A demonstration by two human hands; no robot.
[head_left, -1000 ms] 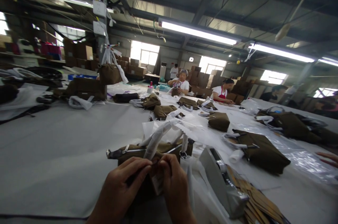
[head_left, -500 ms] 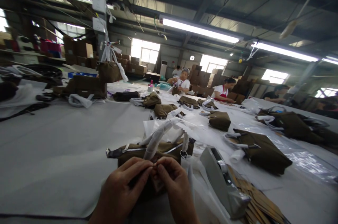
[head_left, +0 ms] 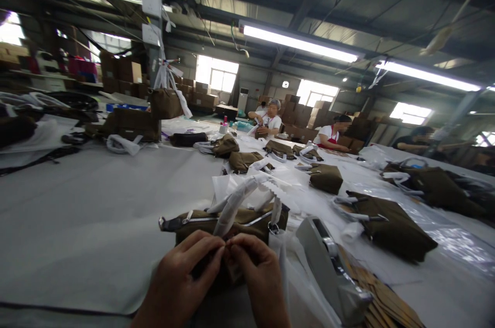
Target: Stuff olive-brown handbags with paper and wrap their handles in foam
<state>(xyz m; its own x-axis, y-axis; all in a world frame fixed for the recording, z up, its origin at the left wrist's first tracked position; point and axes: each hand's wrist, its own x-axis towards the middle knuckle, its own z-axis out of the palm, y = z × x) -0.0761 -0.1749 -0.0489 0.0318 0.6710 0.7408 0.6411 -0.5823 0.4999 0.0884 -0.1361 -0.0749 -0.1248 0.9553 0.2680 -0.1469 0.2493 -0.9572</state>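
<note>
An olive-brown bag with a silver zipper and white-wrapped handles stands on the grey table right in front of me. My left hand and my right hand meet at its near face. Both pinch a small tag or piece there; their fingertips touch. What exactly they pinch is hidden between the fingers. A white-wrapped handle rises just above my fingertips.
A grey tape dispenser sits to my right beside a stack of brown paper cards. Several more olive bags lie across the table. Other people work at the far end. Cardboard boxes stand behind.
My hands stay pinched together at the bag's front. The view has shifted slightly, so everything sits a little to the right.
</note>
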